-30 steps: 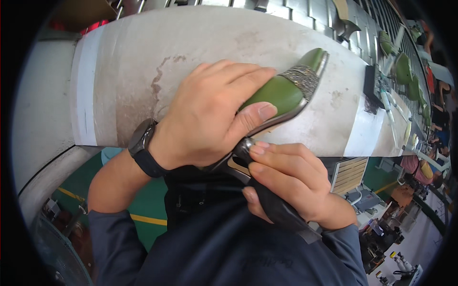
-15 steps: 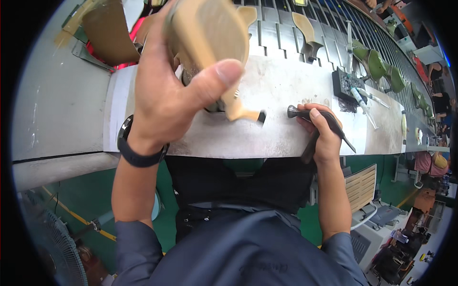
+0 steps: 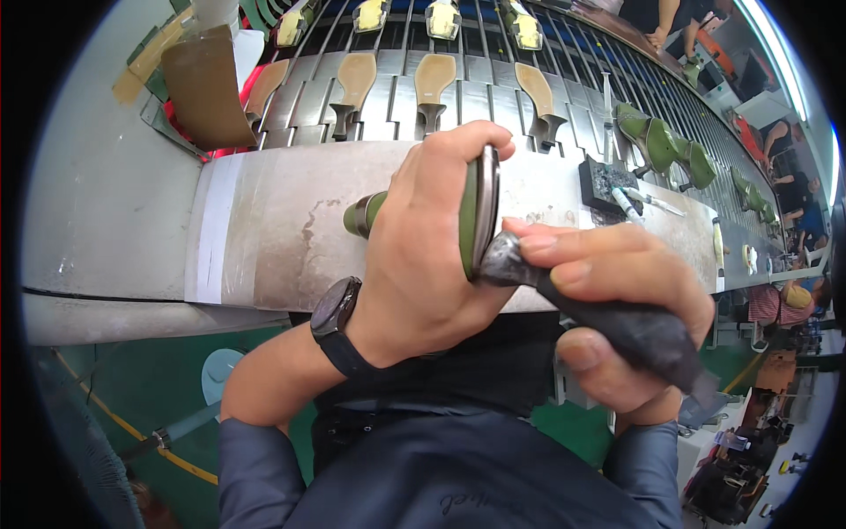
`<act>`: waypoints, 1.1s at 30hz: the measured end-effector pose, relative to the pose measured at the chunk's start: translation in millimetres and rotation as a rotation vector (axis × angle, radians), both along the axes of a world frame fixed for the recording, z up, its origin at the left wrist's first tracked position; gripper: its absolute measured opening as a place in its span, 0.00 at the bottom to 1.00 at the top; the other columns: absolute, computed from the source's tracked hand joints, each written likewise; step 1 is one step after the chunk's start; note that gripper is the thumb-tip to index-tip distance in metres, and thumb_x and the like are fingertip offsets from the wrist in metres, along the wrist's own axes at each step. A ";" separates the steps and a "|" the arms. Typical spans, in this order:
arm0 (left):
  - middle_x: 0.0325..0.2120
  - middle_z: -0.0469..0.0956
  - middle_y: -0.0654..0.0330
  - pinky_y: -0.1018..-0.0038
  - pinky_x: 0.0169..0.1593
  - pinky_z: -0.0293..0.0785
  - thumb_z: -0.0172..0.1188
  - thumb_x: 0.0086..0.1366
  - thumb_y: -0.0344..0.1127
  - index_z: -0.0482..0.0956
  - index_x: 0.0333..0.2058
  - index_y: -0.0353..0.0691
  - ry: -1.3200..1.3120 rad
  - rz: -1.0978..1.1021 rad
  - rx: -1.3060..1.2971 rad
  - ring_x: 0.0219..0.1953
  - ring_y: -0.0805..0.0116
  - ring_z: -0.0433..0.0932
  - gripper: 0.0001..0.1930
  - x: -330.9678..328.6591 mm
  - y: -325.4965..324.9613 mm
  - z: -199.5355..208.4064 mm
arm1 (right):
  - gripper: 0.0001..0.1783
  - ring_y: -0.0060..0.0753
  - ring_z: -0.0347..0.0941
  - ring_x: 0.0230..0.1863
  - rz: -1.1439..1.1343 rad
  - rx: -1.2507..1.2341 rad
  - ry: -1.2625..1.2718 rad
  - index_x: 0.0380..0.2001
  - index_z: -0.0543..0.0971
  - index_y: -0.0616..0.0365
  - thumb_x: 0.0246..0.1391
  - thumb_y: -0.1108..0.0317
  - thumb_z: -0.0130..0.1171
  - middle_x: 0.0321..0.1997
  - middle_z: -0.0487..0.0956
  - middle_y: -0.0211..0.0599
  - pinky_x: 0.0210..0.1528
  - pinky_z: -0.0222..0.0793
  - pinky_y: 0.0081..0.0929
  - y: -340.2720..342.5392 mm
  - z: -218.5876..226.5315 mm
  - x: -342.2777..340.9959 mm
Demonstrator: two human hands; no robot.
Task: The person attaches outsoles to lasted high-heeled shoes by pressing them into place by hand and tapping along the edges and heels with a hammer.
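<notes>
green shoe [image 3: 470, 220] held (hammer [image 3: 617, 324] touching)

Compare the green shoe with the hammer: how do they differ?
Colour: the shoe is green with a dark, shiny edge; the hammer has a grey metal head and a dark handle.
Pose: the shoe's edge runs nearly upright in the picture, while the hammer slants down to the right.
Hold: the left hand hides much of the shoe; the right hand leaves the hammer's head showing.
Shared: both are held.

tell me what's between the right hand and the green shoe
In the head view, the tool's rounded end lies between the right hand and the green shoe.
</notes>
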State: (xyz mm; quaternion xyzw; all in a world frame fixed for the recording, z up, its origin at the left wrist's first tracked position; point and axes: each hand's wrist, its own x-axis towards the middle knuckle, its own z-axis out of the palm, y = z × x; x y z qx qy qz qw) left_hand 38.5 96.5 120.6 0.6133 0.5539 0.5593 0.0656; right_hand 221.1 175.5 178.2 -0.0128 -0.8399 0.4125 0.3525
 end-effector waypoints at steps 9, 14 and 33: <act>0.51 0.78 0.46 0.53 0.54 0.70 0.64 0.47 0.22 0.69 0.59 0.34 0.032 -0.050 0.312 0.50 0.44 0.78 0.36 16.4 -13.6 -39.9 | 0.27 0.47 0.85 0.45 -0.047 -0.078 -0.181 0.40 0.80 0.68 0.54 0.53 0.76 0.42 0.85 0.58 0.50 0.82 0.37 3.6 31.6 -1.3; 0.59 0.74 0.38 0.39 0.66 0.63 0.71 0.66 0.49 0.60 0.66 0.33 0.195 0.087 0.474 0.60 0.42 0.76 0.41 22.4 -51.7 -100.4 | 0.19 0.44 0.86 0.48 0.121 -0.172 -0.245 0.47 0.81 0.67 0.53 0.76 0.72 0.46 0.86 0.50 0.55 0.81 0.36 -25.8 -11.5 10.5; 0.64 0.67 0.37 0.34 0.72 0.56 0.71 0.65 0.51 0.58 0.66 0.35 0.516 0.237 0.107 0.67 0.38 0.69 0.42 6.2 -68.4 -172.4 | 0.15 0.41 0.81 0.57 -0.205 -0.867 0.011 0.50 0.77 0.70 0.62 0.76 0.60 0.54 0.84 0.56 0.65 0.74 0.38 -58.5 -160.4 18.1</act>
